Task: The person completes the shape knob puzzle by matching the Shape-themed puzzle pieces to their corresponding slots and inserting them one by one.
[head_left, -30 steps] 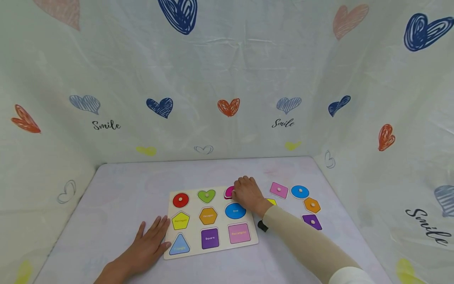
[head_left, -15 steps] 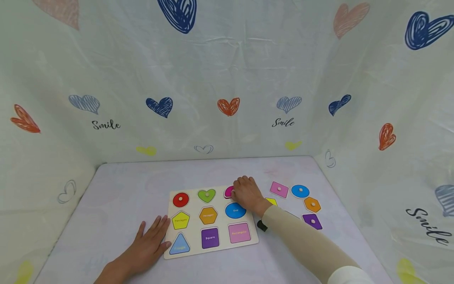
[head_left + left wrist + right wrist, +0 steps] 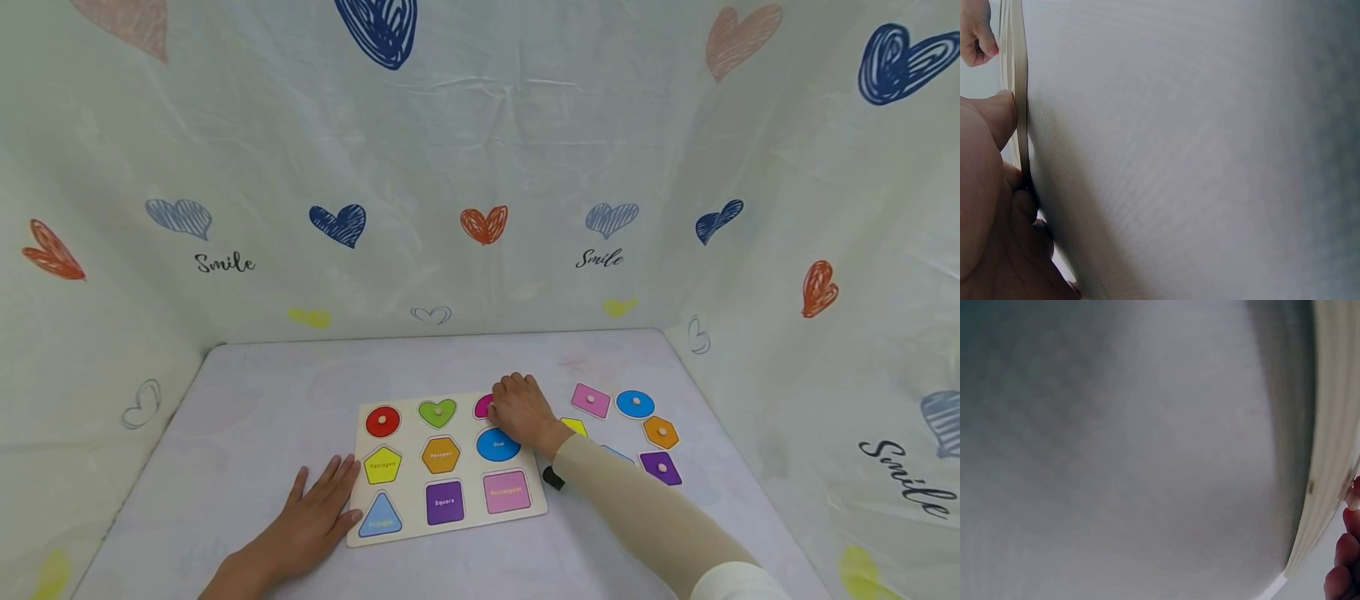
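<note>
"As you face the surface (image 3: 262,400), where is the board (image 3: 408,508)?"

"At six o'clock in the head view: cream, printed with bright shapes."

"What sits in its recesses (image 3: 444,503)?"

"Near and middle rows show named prints; in the far row, a red circle (image 3: 375,427) sits at the board's ten o'clock, a green heart (image 3: 437,419) at twelve."

"Who holds what?"

"Left hand (image 3: 318,508), at eight: fingers spread, thumb touching the board's edge. Right hand (image 3: 522,412), at two: fingers curled, pinching a magenta piece (image 3: 483,407); seating unclear."

Booth (image 3: 757,183) walled in heart-print sheeting (image 3: 435,150)
</note>
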The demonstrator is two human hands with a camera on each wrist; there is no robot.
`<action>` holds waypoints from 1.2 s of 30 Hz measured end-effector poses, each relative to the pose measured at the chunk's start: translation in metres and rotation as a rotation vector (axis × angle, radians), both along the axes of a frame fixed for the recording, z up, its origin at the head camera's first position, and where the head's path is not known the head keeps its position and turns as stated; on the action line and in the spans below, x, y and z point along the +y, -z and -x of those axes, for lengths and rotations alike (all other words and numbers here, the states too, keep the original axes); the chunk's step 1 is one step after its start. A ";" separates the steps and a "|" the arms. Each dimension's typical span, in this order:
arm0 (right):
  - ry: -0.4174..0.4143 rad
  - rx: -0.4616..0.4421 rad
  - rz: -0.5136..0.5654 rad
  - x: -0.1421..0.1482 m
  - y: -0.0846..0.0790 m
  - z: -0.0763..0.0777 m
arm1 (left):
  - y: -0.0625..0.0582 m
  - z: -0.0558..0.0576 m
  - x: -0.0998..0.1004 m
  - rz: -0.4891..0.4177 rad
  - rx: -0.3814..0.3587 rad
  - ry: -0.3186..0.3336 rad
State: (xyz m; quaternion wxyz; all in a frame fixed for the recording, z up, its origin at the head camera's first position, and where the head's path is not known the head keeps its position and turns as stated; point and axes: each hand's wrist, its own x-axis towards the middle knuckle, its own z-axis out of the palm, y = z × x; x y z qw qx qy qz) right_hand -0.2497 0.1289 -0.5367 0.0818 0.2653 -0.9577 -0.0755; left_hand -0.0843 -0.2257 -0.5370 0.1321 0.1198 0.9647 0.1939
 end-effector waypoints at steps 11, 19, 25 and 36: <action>-0.004 0.000 0.017 0.000 -0.001 0.000 | 0.000 0.000 -0.001 -0.017 0.013 0.008; -0.001 0.006 0.010 0.000 0.000 0.000 | 0.001 0.000 -0.001 -0.019 0.013 0.003; -0.002 -0.004 0.024 0.000 0.000 0.000 | 0.002 0.000 -0.001 -0.020 0.009 -0.001; -0.002 -0.005 0.016 0.000 -0.001 -0.001 | 0.002 0.001 -0.001 -0.016 0.013 0.001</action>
